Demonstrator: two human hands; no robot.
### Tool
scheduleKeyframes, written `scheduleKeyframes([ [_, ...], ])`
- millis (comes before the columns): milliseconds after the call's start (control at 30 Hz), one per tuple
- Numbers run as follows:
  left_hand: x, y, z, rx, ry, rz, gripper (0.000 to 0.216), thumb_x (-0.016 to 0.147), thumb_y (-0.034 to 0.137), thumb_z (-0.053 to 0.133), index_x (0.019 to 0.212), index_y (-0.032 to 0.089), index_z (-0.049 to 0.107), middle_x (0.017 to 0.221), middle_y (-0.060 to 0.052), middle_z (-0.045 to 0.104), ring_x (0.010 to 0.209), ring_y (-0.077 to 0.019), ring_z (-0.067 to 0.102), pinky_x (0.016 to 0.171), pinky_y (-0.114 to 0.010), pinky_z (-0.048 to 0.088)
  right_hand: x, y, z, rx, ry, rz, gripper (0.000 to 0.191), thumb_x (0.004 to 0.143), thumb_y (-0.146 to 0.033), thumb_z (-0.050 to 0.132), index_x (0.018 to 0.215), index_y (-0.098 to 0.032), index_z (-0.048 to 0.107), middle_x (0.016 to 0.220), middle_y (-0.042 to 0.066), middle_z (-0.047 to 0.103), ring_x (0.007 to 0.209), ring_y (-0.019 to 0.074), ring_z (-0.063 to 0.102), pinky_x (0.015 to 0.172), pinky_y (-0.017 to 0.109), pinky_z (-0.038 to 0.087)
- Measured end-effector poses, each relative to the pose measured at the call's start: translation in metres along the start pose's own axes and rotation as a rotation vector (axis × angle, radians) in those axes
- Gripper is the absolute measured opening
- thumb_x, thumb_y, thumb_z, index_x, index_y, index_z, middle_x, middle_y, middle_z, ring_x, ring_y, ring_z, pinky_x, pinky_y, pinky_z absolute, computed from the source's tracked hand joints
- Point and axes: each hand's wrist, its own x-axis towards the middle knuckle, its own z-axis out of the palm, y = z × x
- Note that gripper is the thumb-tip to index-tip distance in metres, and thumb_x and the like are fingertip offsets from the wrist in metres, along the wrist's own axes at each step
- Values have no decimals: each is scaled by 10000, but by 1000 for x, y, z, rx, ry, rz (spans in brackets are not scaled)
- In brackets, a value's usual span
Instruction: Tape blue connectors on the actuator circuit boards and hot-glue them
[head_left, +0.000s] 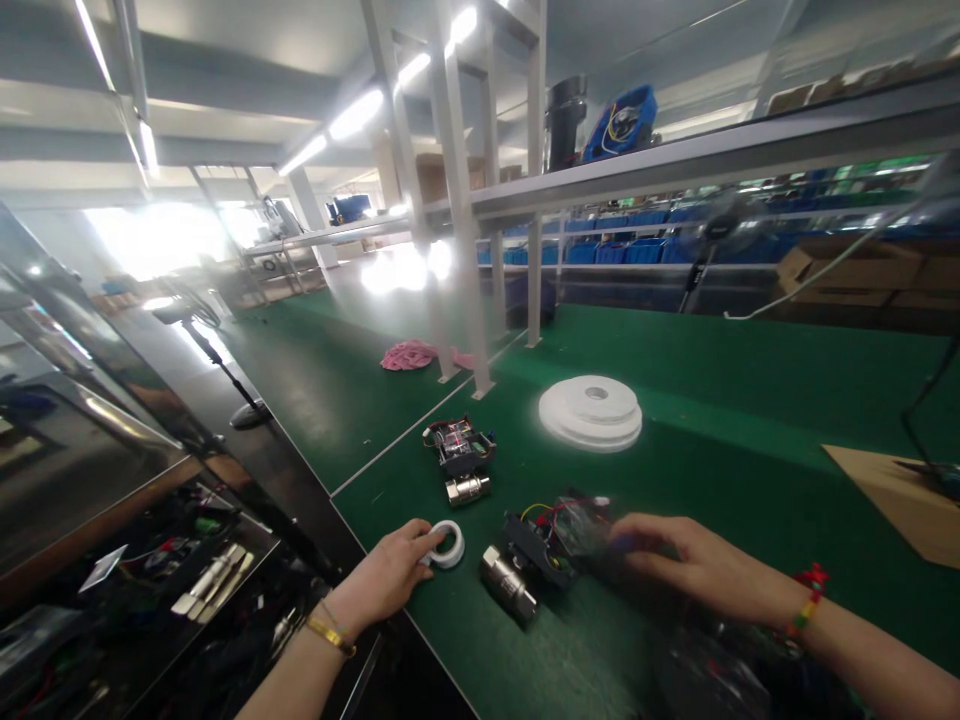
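Green worktop [750, 380] stretching wide under white shelf posts [465, 300], broad enough to keep parts spread out and apart

Stack of white tape discs [591, 412] lying flat well beyond the hands, parked as stock within reach

Pink cloth [409, 355] bunched farther back by the posts

Second wired part [463, 460] with its metal cylinder, set apart ahead, clear of the work spot

Near wired part [525, 560], black body with red and yellow wires and a metal cylinder, lying between both hands, close to the front edge for easy handling

Right hand [694, 565] half curled, fingertips pinching the clear bag [581, 525] beside that part; grip blurred, firmness hard to tell

Left hand [386, 575] loosely closed, thumb and fingers on the small white tape roll [448, 545], flat on the worktop just left of the part, ready to pull from
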Motion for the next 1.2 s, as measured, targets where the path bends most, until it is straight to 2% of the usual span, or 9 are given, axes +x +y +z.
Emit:
scheduleKeyframes([
  [100,0,2,-6,72,-50,30,587,838,43,499,1370,290,473,1302,-68,556,1093,-206,604,968,-319,471,0,0,0,-8,-7,1,395,904,-533,515,1077,-219,682,1072,70,714,981,264,643,891,379,477],
  [200,3,2,-14,164,-85,88,607,830,6,448,1369,283,475,1205,-82,615,1041,-241,592,940,-392,454,0,-1,1,-22,-4,16,383,899,-526,519,1074,-227,682,1066,62,715,971,260,645,881,371,476],
  [333,6,2,-23,235,-88,152,393,885,99,460,1228,243,589,970,-86,668,1009,-282,548,973,-488,388,1,-2,2,-38,8,18,370,895,-520,522,1068,-236,686,1042,55,721,949,254,648,867,362,479],
  [400,4,4,-26,228,-81,166,331,871,159,525,1177,249,612,987,-75,654,1040,-282,532,978,-475,391,1,-1,3,-45,20,12,360,894,-517,523,1057,-243,692,1043,53,723,947,253,649,863,358,481],
  [533,-3,6,-21,166,-52,125,630,740,209,689,1338,272,504,1151,-57,581,1047,-251,533,982,-420,438,2,0,4,-45,18,16,364,896,-522,517,1058,-246,692,1039,55,723,943,252,648,856,358,484],
  [667,-5,5,-10,105,-17,66,592,851,381,674,1385,247,455,1215,-74,537,1118,-255,518,1029,-418,439,1,0,3,-40,8,25,381,896,-528,514,1067,-236,689,1054,63,720,947,255,646,860,368,482],
  [867,-1,-3,-5,70,-24,97,386,959,180,502,1331,282,500,1149,-47,567,1054,-190,553,957,-305,456,1,-2,3,-46,10,22,405,893,-534,514,1089,-229,695,1058,69,725,945,257,653,873,375,490],
  [1033,5,-7,-3,63,-2,109,340,979,152,435,1271,275,560,1064,-45,593,955,-171,579,873,-278,461,3,0,4,-15,73,11,397,875,-539,543,1059,-227,706,1025,72,730,940,254,654,859,358,495],
  [1200,7,-8,-2,33,67,75,246,964,172,473,1105,262,654,945,-22,634,873,-167,608,820,-271,467,5,3,4,1,177,45,423,850,-529,549,1082,-197,669,846,50,687,778,213,614,721,323,471],
])
